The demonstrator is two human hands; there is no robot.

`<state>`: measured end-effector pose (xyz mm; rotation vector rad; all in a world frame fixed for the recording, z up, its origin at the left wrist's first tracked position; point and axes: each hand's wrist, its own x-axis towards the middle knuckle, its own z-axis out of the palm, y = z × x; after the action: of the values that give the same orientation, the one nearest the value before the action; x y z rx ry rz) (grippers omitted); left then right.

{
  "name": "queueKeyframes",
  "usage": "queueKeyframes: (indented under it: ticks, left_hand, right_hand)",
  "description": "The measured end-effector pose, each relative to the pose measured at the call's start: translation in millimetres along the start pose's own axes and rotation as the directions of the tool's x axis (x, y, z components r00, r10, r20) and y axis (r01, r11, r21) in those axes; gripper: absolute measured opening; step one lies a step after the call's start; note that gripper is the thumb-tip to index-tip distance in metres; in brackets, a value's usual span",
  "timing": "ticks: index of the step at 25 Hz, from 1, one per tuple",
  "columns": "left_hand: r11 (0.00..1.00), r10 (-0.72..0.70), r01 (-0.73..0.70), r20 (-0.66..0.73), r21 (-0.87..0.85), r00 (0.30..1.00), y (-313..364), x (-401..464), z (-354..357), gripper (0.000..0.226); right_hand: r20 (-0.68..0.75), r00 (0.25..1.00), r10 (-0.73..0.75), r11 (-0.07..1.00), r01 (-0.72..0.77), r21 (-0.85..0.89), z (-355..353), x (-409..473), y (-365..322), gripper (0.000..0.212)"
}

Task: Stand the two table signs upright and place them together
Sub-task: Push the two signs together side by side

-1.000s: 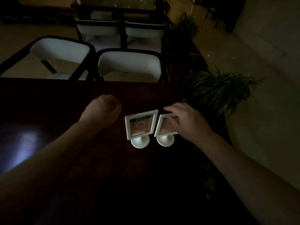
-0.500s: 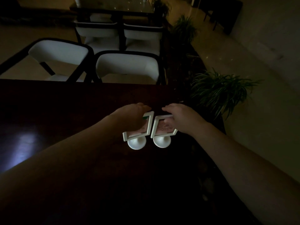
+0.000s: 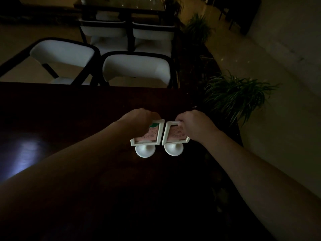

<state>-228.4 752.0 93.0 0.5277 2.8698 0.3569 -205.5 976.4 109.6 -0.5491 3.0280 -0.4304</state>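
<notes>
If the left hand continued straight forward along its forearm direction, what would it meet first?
Probably the right hand, since the left hand, holding the left table sign, points forward and right. Only a narrow gap separates them, though depth is unclear in this dim picture.

Two white-framed table signs, the left sign point(image 3: 149, 134) and the right sign point(image 3: 175, 136), are standing between two hands; beyond the hands, four white chairs and three leafy plants are showing dimly.
</notes>
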Motion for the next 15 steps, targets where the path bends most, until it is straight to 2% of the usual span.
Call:
queueKeyframes:
  ticks: [6, 15]
  left_hand:
    - [0.999, 0.016, -0.016, 0.007, 0.050, 1.000, 0.3, -2.6, -4.7, 0.050]
    - [1.000, 0.003, -0.004, 0.008, 0.015, 1.000, -0.6, -9.8, -8.2, 0.046]
  right_hand:
    - [-0.012, 1.000, 0.016, 1.000, -0.016, 0.007, -0.7, -1.2, -4.1, 0.020]
    - [-0.011, 1.000, 0.010, 1.000, -0.010, 0.023, -0.6, -2.4, -8.2, 0.020]
